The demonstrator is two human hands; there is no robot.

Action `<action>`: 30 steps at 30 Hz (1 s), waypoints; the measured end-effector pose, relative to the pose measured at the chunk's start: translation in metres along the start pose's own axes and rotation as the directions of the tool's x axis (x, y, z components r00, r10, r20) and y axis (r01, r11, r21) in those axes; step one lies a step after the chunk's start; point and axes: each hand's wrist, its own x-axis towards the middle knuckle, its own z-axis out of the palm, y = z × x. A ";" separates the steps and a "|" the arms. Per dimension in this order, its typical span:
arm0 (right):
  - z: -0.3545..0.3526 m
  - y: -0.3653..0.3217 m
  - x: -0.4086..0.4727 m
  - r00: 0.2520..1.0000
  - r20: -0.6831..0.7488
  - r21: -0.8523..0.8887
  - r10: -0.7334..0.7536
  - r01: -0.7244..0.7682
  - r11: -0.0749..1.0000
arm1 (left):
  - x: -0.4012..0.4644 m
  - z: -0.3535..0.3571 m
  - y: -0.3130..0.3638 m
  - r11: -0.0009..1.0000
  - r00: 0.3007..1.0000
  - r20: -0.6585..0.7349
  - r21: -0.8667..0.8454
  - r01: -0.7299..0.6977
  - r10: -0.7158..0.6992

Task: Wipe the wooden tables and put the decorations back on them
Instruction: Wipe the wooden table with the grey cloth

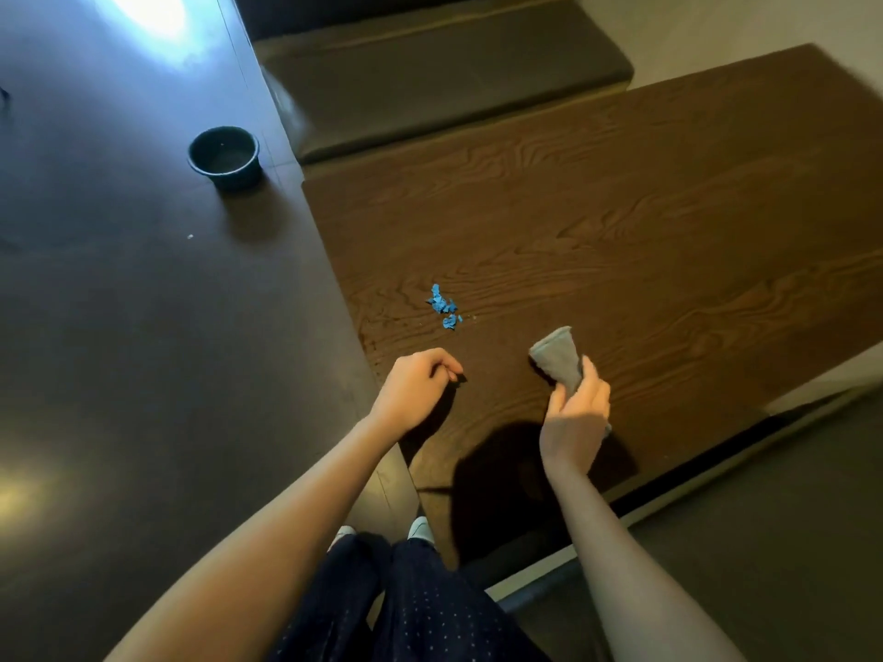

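Note:
A wooden table (621, 222) with bold grain fills the middle and right of the view. A small heap of blue scraps (444, 308) lies near its left edge. My right hand (576, 413) grips a folded grey cloth (559, 355) just above the table, below and right of the scraps. My left hand (415, 384) hovers at the table's left edge with its fingers curled down; it seems to hold nothing.
A dark round bin (224, 157) stands on the dark floor left of the table. A grey cushioned bench (430, 88) runs along the table's far side. My legs and shoes (420, 530) are at the table's near corner.

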 end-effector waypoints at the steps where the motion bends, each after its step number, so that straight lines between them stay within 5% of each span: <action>1: 0.003 -0.006 0.006 0.996 -0.035 0.077 0.083 -0.080 0.994 | 0.001 -0.003 -0.003 0.998 0.998 -0.038 -0.046 0.040 -0.041; 5: 0.030 -0.036 0.027 0.959 0.038 0.121 0.279 -0.282 0.952 | 0.009 -0.016 -0.013 0.966 0.971 -0.159 -0.211 0.146 -0.181; 12: 0.074 -0.089 0.047 0.958 0.216 0.129 0.188 -0.219 0.967 | 0.017 -0.047 -0.031 0.902 0.916 -0.265 -0.390 0.183 -0.301; 17: 0.100 -0.115 0.055 0.947 0.315 0.110 -0.055 0.021 0.994 | 0.016 -0.065 -0.051 0.887 0.891 -0.311 -0.424 0.181 -0.330; 25: 0.121 -0.151 0.070 0.662 0.597 0.237 -0.453 0.393 0.888 | 0.006 -0.084 -0.074 0.865 0.855 -0.355 -0.466 0.189 -0.378; 30: 0.119 -0.158 0.066 0.465 0.699 0.284 -0.543 0.516 0.808 | -0.002 -0.086 -0.079 0.859 0.838 -0.382 -0.479 0.181 -0.389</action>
